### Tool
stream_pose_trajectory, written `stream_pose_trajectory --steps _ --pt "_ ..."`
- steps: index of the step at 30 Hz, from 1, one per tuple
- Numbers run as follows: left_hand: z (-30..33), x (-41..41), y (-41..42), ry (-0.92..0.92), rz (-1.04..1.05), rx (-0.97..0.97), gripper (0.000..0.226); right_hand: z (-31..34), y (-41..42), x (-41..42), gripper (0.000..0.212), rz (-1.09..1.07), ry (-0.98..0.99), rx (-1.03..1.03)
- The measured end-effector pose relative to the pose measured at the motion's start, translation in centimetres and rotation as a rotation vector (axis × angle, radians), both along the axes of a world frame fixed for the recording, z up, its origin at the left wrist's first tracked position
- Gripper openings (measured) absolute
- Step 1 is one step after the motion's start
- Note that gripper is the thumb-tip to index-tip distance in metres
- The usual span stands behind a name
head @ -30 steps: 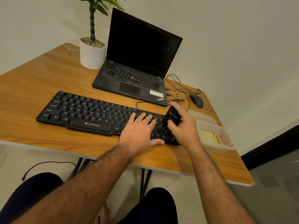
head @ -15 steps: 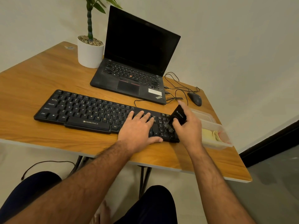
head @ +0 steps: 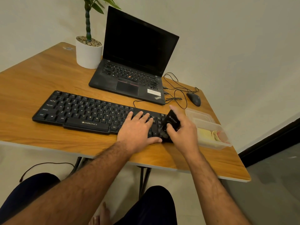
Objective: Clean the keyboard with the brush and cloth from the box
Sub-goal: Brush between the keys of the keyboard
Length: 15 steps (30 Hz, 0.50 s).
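A black Zebronics keyboard (head: 78, 111) lies across the wooden table (head: 32, 82). My left hand (head: 138, 130) rests flat on its right part, fingers spread, thumb at the front edge. My right hand (head: 183, 132) grips a black brush (head: 172, 121) and holds it tilted, bristles down on the keys at the keyboard's right end. Just right of that hand stands a clear plastic box (head: 209, 127) with a yellowish cloth (head: 206, 133) inside. The keyboard's right end is hidden under my hands.
A black laptop (head: 134, 62) stands open behind the keyboard, with a white potted plant (head: 88, 52) at its left. A black mouse (head: 194, 99) and loose cables (head: 175, 93) lie behind the box. The table's front edge runs just below my wrists.
My right hand has swept the brush back and forth over the keyboard's right end, ending lower toward the front edge. My left hand has stayed pressed on the keys.
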State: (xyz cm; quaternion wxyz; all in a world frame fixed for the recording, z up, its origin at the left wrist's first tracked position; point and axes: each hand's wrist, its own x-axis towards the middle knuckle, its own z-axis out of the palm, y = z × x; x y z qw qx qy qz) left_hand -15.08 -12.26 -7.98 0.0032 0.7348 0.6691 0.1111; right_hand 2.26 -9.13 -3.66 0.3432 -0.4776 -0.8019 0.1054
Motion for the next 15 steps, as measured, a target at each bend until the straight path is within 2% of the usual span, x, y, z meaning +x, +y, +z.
stream_pose_trajectory --steps 3,10,12,15 --pt "0.0 0.0 0.0 0.003 -0.002 -0.001 0.096 0.1 0.5 0.1 0.065 -0.101 -0.004 0.043" --pt "-0.1 0.0 0.0 0.001 0.001 0.021 0.096 0.0 -0.2 -0.4 0.063 0.067 -0.07 0.03" --pt "-0.2 0.0 0.0 -0.001 0.002 0.025 0.096 1.1 -0.2 0.0 0.063 0.129 -0.161 -0.014" --pt "-0.2 0.0 -0.1 -0.009 0.003 0.025 0.095 4.1 0.2 0.1 0.064 0.206 -0.419 -0.118"
